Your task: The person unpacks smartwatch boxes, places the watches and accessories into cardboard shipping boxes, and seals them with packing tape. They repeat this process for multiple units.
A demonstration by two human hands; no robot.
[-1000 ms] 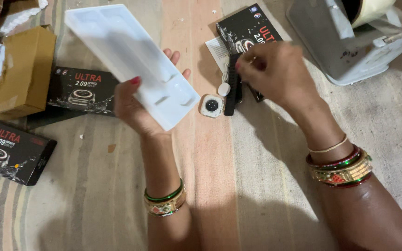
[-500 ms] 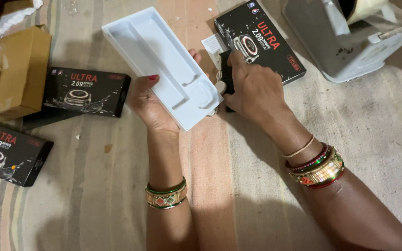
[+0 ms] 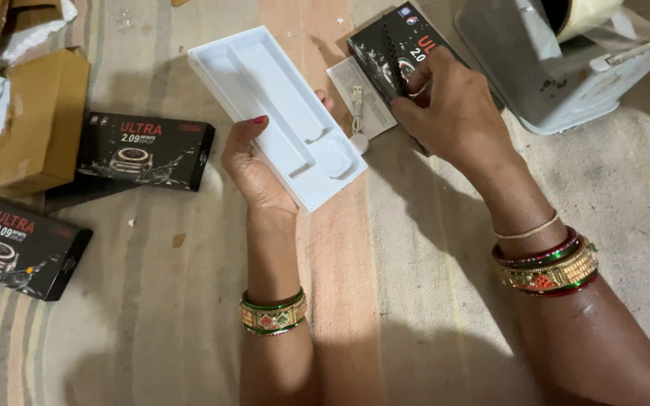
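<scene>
Now: three boxes, one tray, two hands

Three black printed cardboard boxes (image 3: 144, 150) lie on the striped mat (image 3: 152, 323). Left hand (image 3: 253, 169), palm up, grips the empty white moulded plastic tray (image 3: 272, 105) from beneath. Right hand (image 3: 449, 109) pinches a black perforated strap (image 3: 393, 56) above the third box, beside a white cable (image 3: 356, 113).

The left hand (image 3: 253, 169) reaches up from the lower middle of the view, palm turned inward, thumb with a red-painted nail on top and fingers (image 3: 325, 98) curled underneath in a grip. The right hand (image 3: 445, 109) comes in from the lower right, forearm slanting, back of the hand upward and fingers bent together in a pinch.
</scene>
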